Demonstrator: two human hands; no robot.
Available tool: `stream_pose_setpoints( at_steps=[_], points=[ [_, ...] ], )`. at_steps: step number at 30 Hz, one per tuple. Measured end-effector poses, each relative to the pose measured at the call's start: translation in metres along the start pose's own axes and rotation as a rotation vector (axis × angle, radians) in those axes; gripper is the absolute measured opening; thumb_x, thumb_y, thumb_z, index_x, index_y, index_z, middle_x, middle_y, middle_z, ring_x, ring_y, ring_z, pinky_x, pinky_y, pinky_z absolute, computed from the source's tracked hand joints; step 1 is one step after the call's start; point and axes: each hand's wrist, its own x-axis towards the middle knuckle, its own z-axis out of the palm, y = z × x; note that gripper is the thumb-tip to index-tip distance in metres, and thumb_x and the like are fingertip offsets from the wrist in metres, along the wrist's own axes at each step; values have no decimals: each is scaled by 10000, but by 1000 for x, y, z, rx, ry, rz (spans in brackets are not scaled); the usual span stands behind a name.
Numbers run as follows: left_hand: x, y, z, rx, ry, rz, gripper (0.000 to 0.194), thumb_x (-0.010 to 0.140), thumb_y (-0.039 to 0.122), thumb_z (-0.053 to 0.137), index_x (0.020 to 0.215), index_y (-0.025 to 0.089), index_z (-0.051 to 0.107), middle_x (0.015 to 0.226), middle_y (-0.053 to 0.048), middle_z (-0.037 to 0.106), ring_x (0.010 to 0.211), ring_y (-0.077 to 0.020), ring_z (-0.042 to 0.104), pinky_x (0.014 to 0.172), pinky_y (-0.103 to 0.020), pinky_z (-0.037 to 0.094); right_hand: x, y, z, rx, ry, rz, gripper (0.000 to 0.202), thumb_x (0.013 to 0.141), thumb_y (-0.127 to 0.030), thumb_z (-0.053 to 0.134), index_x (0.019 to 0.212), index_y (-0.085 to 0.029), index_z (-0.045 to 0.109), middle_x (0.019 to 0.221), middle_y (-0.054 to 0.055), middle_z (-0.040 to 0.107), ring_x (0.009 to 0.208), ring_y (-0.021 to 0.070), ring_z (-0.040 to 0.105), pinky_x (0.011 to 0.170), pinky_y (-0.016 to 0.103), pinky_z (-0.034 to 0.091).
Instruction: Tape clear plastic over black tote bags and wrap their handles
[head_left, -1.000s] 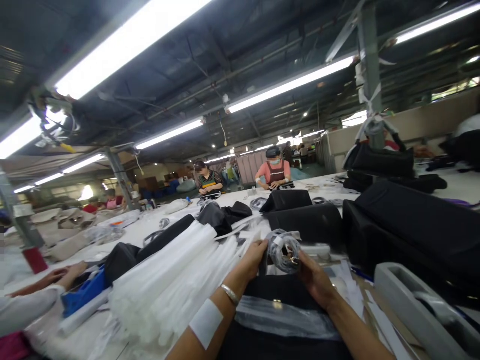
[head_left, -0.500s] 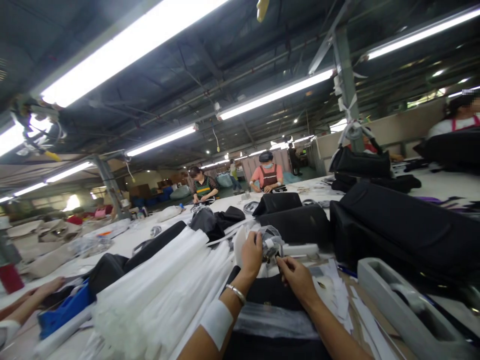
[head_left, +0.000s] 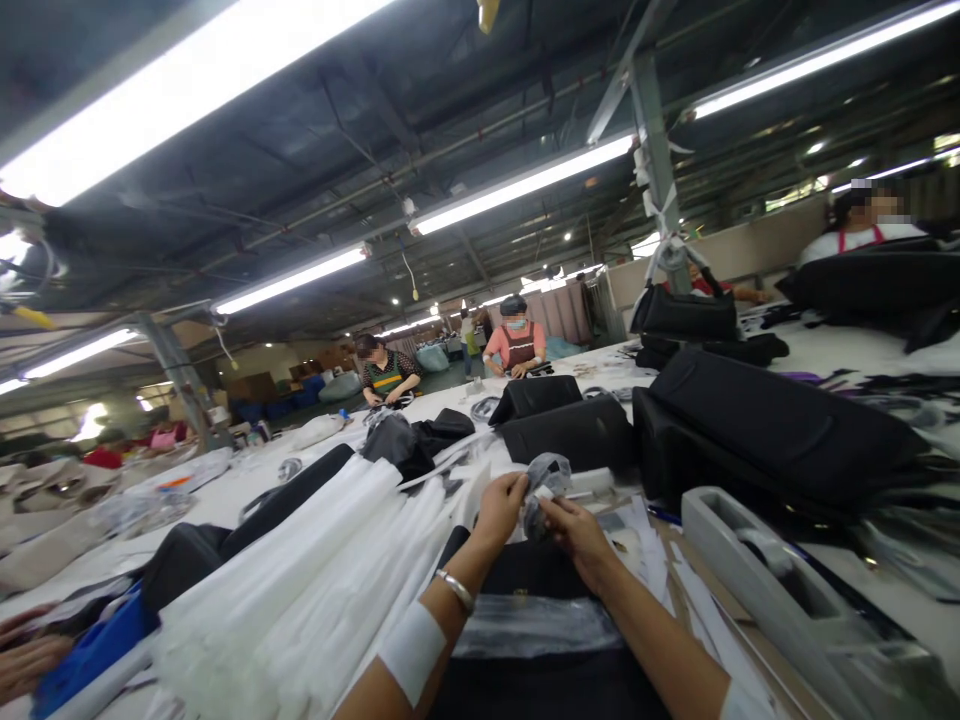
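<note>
My left hand is closed, thumb and fingers pinching the left side of a loop of clear plastic wrap. What lies inside the wrap is too small to make out. Opposite it, my right hand pinches a small white piece at the lower part of the same loop. Both hands are raised over a black bag lying in front of me, with a band of clear plastic film across its front.
A pile of white foam-like rolls lies left, a grey tape dispenser right. Black bags stand behind. At the left edge a co-worker's hands are near a blue bin. Other people work across the table.
The view has swung slightly right. My right fingers have come up closer to my left hand and now pinch a white piece at the plastic loop. A co-worker's hands at left have shifted.
</note>
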Motion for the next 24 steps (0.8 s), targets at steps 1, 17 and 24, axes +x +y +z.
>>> stream_pose_setpoints(
  at_steps=[1,17,24],
  points=[
    [3,1,-4,-20,-14,-12,348,892,421,487,843,169,720,801,-32,720,785,-190,634,734,-259,469,0,0,0,0,1,16,375,678,-460,812,831,-139,692,600,-29,560,483,42,411,422,146,264],
    [-8,5,-18,-158,-135,-38,257,819,320,633,988,184,770,927,-46,753,888,-208,668,814,-285,505,-10,-4,12,115,-124,-17,400,615,-473,859,844,-176,720,798,11,664,723,114,594,703,222,495],
    [-19,5,-16,259,-94,189,257,896,244,560,1067,246,752,969,-68,666,931,-201,629,853,-303,496,-11,-4,16,15,-105,-63,478,691,-602,745,825,-144,704,745,39,664,687,151,603,700,275,505]
  ],
)
